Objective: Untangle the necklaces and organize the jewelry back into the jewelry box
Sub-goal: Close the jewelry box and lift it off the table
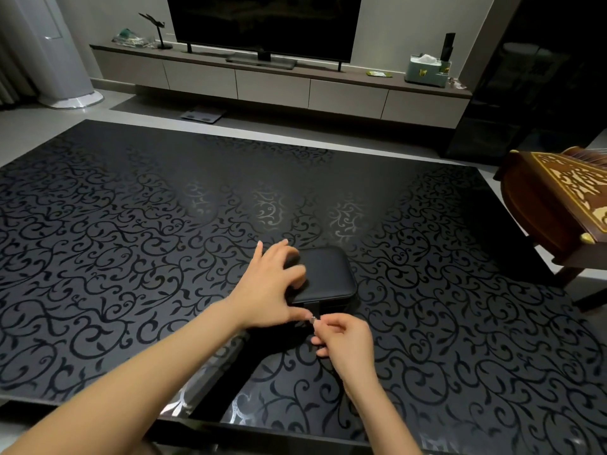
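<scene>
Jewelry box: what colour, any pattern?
Plain black jewelry box, no pattern on the lid; shows best in the head view.

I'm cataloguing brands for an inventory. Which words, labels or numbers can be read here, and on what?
None can be read.
Jewelry box: no lettering shows.
Zipper pull: too small to tell.
Green tissue box: gold mark, too small.
Wooden instrument: pale inlay, ornamental, unreadable.
Television: no brand shows.
</scene>
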The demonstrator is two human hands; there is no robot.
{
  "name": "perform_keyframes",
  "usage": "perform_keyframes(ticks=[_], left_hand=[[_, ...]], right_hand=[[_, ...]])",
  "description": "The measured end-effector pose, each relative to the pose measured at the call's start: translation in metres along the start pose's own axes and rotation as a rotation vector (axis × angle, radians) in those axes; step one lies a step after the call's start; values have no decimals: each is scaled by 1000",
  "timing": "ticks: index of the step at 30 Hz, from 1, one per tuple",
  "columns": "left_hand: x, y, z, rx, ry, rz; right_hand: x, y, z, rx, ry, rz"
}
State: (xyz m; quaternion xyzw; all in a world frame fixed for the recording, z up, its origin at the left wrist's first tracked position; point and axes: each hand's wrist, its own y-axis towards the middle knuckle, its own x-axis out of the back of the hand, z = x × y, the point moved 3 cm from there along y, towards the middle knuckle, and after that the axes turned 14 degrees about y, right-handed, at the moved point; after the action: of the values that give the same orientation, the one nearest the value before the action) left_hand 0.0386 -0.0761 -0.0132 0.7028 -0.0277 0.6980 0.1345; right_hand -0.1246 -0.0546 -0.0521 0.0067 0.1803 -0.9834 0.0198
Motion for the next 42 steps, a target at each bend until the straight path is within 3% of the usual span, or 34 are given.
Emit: perform_keyframes(ticks=[3, 5, 11, 25, 29, 33, 35, 37, 39, 42], left_hand=[[-2, 16, -6, 68, 10, 325], [-6, 18, -10, 43, 135, 402], [-15, 19, -15, 33, 229, 287], [-17, 16, -20, 25, 306, 254], [-18, 14, -22, 26, 317, 261], [-17, 12, -12, 37, 308, 282], [-16, 4, -8, 57, 305, 321], [-13, -11, -2, 181, 168, 352], [-8, -28, 8, 443, -159, 320], [-13, -49, 21, 884, -740, 201]], right_hand=[[-1, 9, -4, 139, -308, -33], [-1, 10, -5, 215, -433, -43], [6, 15, -2, 357, -594, -65], [-1, 16, -12, 670, -685, -88], [0, 19, -17, 685, -673, -108], [-3, 20, -10, 558, -761, 21], [4, 15, -4, 583, -767, 4], [20, 6, 10, 687, -658, -156], [37, 5, 24, 672, -515, -301], [44, 30, 28, 261, -336, -212]])
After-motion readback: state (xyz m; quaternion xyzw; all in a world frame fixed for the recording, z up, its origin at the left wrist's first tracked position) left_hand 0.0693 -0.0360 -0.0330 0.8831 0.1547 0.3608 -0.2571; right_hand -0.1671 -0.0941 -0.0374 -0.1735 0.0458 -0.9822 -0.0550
